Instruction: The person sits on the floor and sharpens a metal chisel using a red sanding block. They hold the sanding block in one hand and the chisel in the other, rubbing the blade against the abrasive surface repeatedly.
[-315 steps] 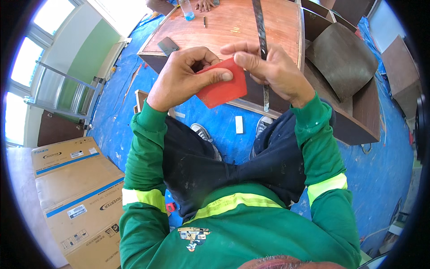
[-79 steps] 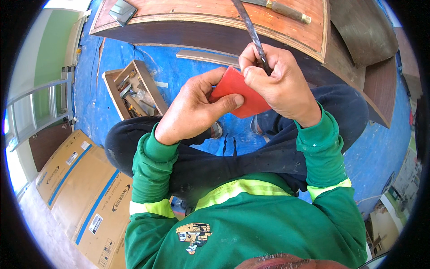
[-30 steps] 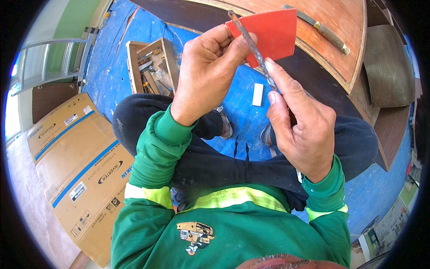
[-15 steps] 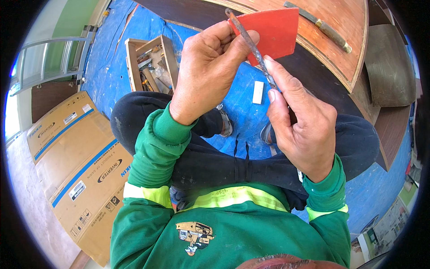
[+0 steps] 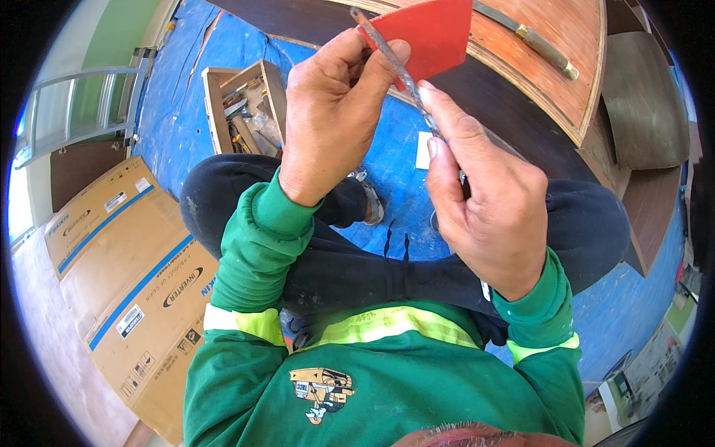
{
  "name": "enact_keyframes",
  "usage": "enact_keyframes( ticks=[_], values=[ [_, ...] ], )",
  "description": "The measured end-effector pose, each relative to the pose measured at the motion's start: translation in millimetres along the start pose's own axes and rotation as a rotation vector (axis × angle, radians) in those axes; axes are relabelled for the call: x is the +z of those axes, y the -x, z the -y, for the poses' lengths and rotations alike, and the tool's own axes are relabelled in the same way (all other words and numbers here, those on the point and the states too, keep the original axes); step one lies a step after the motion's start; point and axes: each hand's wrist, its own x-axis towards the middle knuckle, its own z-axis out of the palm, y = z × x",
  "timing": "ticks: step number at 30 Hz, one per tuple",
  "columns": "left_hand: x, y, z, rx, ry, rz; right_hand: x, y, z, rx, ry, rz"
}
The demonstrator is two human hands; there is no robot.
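A red flat sheet (image 5: 439, 33), slightly curved, is pinched between the thumb and fingers of my left hand (image 5: 328, 123). My right hand (image 5: 491, 197) grips a narrow, stained metal tool (image 5: 392, 61), with the forefinger stretched along it. That tool lies slantwise across the sheet's near-left edge, close to my left thumb. Its lower end is hidden in my right palm, so its exact kind cannot be told. Beneath my right fingers a white block (image 5: 422, 151) rests on the blue floor covering, partly covered by the hand.
A wooden tray (image 5: 214, 112) of mixed tools stands beyond my left knee. On the plywood panel (image 5: 573, 104) at upper right lies a knife with a worn handle (image 5: 547, 54). Flattened cardboard (image 5: 97, 283) covers the left side, near a metal ladder (image 5: 82, 73). A dark curved panel (image 5: 644, 100) stands far right.
Both hands, with the red sheet and the metal tool, have shifted a little left and away from me. The grips are unchanged. My right hand now covers part of the white block.
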Motion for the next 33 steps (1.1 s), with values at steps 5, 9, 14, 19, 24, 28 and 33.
enact_keyframes(
  ticks=[5, 9, 14, 19, 24, 28, 33],
  values=[
    [11, 12, 6, 0.077, -0.143, 0.054, 7, -11, -2, -0.058, 0.136, -0.091],
    [8, 15, 11, 0.106, -0.249, 0.093, 19, -19, -16, -0.123, 0.044, -0.2],
    [4, 18, 6, 0.072, -0.283, 0.163, 20, -33, -20, -0.13, 0.03, -0.26],
    [6, 16, -1, -0.113, 0.01, 0.154, 7, -22, -15, -0.041, -0.024, -0.196],
    [-5, 9, -9, -0.157, 0.197, 0.161, 2, -7, -12, -0.025, -0.034, -0.071],
    [-14, 4, -9, -0.134, 0.159, 0.167, -2, -6, -4, 0.001, -0.055, -0.015],
    [-13, 4, -14, -0.135, 0.162, 0.125, -3, -5, -4, -0.02, -0.05, -0.003]
  ],
)
